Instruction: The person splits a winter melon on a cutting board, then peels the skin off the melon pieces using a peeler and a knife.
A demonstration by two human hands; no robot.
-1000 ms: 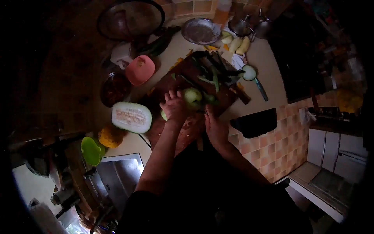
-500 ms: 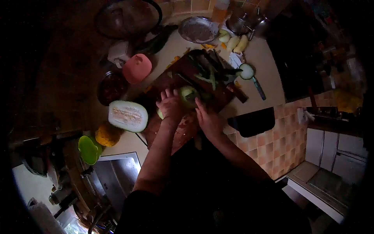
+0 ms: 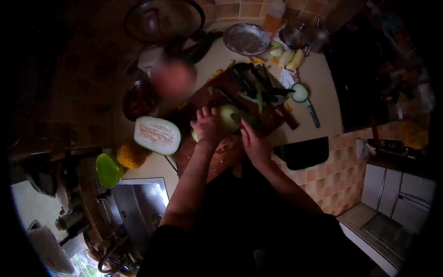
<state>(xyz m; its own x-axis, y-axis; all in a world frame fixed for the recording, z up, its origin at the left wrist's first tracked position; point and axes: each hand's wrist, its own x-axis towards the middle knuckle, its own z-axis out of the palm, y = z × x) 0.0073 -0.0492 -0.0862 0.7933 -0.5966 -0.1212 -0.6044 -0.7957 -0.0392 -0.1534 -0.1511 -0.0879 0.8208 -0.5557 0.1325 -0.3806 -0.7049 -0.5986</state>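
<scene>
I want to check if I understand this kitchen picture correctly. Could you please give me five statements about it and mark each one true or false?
1. The left hand is at the pale green vegetable. True.
2. The cut gourd half lies with its seeds facing down. False: the seeded side faces up.
3. The orange-yellow squash is between the cut gourd half and the green bowl. True.
4. The green peels are in the metal plate. False: they lie mostly on the cutting board.
5. The right hand wears a glove. False: it is bare.
</scene>
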